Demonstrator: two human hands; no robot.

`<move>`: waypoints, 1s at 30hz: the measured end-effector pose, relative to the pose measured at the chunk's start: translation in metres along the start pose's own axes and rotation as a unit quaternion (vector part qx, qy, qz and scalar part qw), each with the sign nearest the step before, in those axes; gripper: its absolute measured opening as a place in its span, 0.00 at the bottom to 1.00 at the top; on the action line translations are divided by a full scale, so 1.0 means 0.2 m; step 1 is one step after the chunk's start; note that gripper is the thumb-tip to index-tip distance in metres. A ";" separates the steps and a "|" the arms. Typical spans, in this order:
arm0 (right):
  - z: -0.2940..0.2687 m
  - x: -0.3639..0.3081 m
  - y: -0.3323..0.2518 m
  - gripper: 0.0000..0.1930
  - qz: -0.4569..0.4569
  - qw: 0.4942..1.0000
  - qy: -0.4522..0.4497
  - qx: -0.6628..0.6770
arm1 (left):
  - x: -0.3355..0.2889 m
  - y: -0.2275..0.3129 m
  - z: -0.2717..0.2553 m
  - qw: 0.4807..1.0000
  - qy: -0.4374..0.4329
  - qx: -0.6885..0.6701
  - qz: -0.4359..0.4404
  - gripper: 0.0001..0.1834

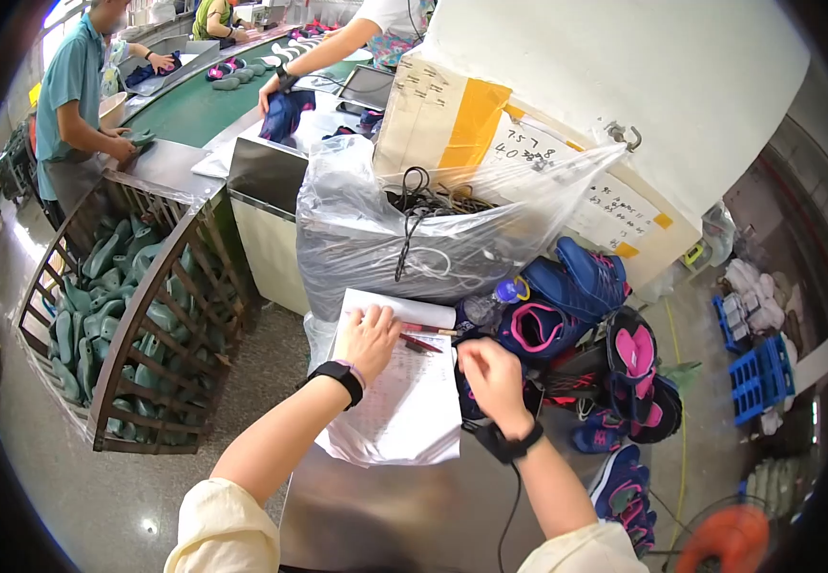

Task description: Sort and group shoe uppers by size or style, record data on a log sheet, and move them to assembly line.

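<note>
Shiny metal tabletop [376, 511], curled paper [397, 409] under left fingers [373, 314]

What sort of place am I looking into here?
Most likely a shoe factory: a rack holds a heap of green foot-shaped forms, blue-and-pink shoes are piled near the right hand, and people work along a long green worktop.

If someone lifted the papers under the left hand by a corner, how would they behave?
The papers would probably sag; their near edge already looks wavy. The sheets look thin, so likely easy to bend. The dark red pen lying on them might slide off.
</note>
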State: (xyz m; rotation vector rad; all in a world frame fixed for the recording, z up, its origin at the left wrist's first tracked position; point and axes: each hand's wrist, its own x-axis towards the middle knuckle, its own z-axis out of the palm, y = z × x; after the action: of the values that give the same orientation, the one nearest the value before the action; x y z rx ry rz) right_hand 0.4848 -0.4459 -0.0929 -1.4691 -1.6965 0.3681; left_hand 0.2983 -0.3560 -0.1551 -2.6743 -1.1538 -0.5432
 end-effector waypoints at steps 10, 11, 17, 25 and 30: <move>-0.17 -1.26 -0.07 0.05 0.204 0.970 -0.127 -0.029 | 0.03 0.09 0.04 0.995 -0.035 -0.092 -0.005 0.07; -0.15 -1.30 -0.11 0.05 0.215 0.969 -0.122 -0.004 | 0.03 0.11 0.01 0.991 -0.059 -0.117 -0.037 0.07; -0.10 -1.26 -0.24 0.08 0.113 0.969 -0.197 -0.096 | -0.10 0.12 0.04 0.983 -0.138 -0.122 0.000 0.19; -0.08 -1.53 -0.09 0.33 0.143 0.902 -0.318 -0.255 | -0.41 0.29 -0.14 0.975 -0.191 -0.112 0.035 0.22; 0.03 -1.55 -0.08 0.52 0.139 0.807 -0.413 -0.399 | -0.63 0.40 -0.25 0.975 -0.204 -0.088 -0.028 0.19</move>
State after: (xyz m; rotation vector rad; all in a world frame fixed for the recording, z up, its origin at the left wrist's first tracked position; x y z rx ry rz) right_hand 0.4560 -0.7326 -0.2086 -2.4289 -2.5096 0.5380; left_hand 0.2650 -0.5097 -0.1607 -3.0074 -1.3397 -0.1036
